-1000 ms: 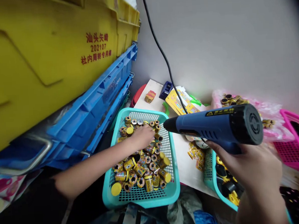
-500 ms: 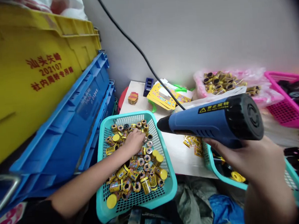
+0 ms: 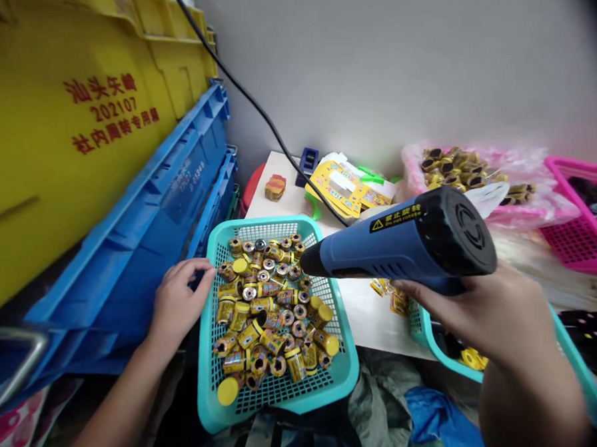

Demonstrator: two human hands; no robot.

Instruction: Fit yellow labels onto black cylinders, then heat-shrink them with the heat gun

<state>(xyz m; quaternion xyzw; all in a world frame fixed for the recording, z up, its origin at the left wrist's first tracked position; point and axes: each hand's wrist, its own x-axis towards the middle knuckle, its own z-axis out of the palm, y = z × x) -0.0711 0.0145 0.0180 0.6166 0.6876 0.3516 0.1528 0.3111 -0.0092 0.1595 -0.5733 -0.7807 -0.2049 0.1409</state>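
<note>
A blue gun-shaped tool (image 3: 370, 248) is pointing over the teal basket (image 3: 347, 374) of small yellow jars (image 3: 261, 305), the right hand (image 3: 508, 322) gripping it. The left hand (image 3: 179, 293) is showing half-curled at the basket's left rim; any hold is unclear. Yellow printed sheets (image 3: 329, 194) are lying on the table (image 3: 374, 323).

Pistol-shaped tool (image 3: 364, 250): blue, black ends, yellow print. Basket (image 3: 327, 397): turquoise. Canisters (image 3: 260, 306): yellow, mottled multicoloured wraps, perhaps part purple; too small to tell. Upper crate (image 3: 77, 195): yellow, red lettering.
</note>
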